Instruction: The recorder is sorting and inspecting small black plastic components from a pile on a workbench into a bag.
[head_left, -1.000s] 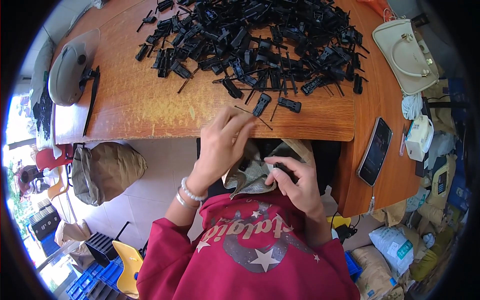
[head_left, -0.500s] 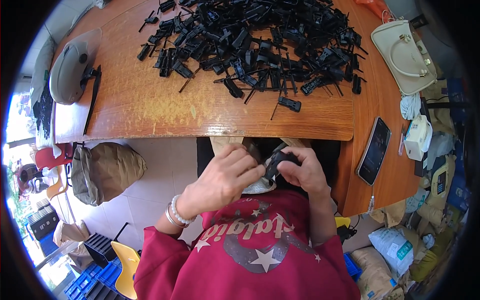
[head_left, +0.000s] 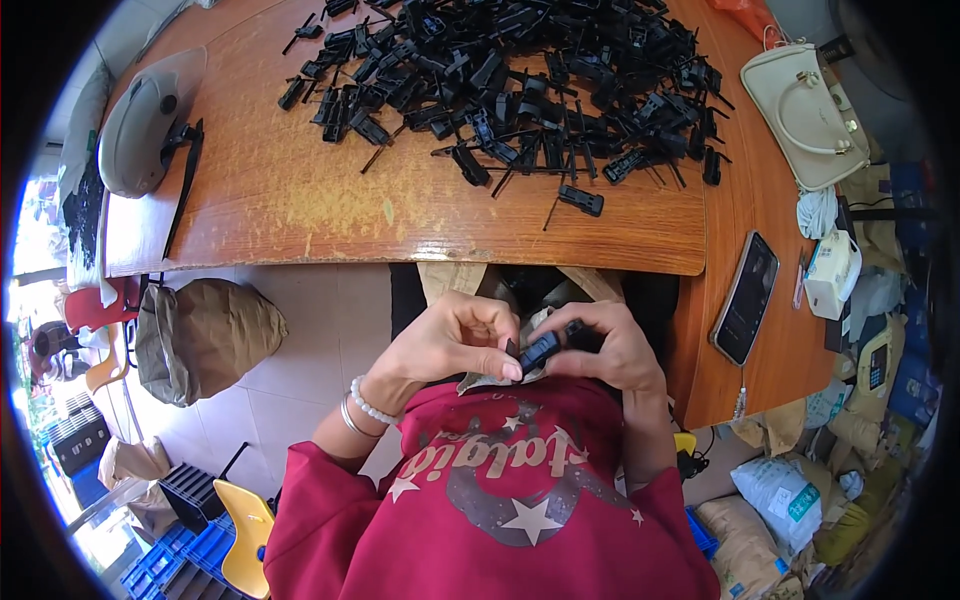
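Below the table's front edge, close to my shirt, both hands work together. My right hand (head_left: 612, 350) grips a small black plastic part (head_left: 541, 352), a blocky piece, between thumb and fingers. At the near end of that part, my left hand (head_left: 450, 340) pinches a tiny dark piece (head_left: 512, 349) between thumb and forefinger. Whether the two pieces touch I cannot tell. Beyond them on the wooden table (head_left: 340, 225) lies a big heap of similar black plastic parts (head_left: 500, 85), many with thin rods. One loose black part (head_left: 581, 200) lies nearest the front edge.
A grey helmet (head_left: 135, 140) rests at the table's left. To the right are a cream handbag (head_left: 805, 115), a phone (head_left: 747, 298) and a white tissue pack (head_left: 833, 275). On the floor stand a brown sack (head_left: 212, 340), a yellow chair (head_left: 243, 535) and several bags (head_left: 780, 505).
My hands have turned over the black part, and more of it now shows. My left thumb and forefinger now hold a tiny dark piece in plain sight. The view has shifted slightly.
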